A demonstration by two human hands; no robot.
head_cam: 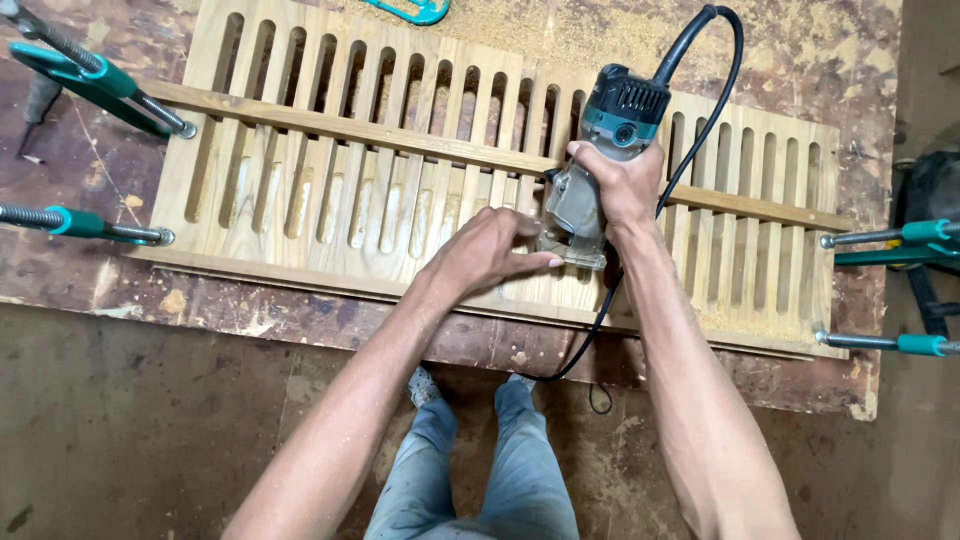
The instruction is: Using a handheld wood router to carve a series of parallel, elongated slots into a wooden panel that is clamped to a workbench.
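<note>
Forearms reach out from us over the bench. Our right hand (612, 185) wraps tight round the trim router (600, 165), upright on the slotted wooden panel (330, 200); our left hand (485, 250), fingers flat, steadies its base. Bar clamps (95, 225) pin the panel against shifting.

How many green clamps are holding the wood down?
4 holding it: two at the slatted wooden panel's left end, two at its right end. Another green piece lies at the top edge, partly hidden.
</note>
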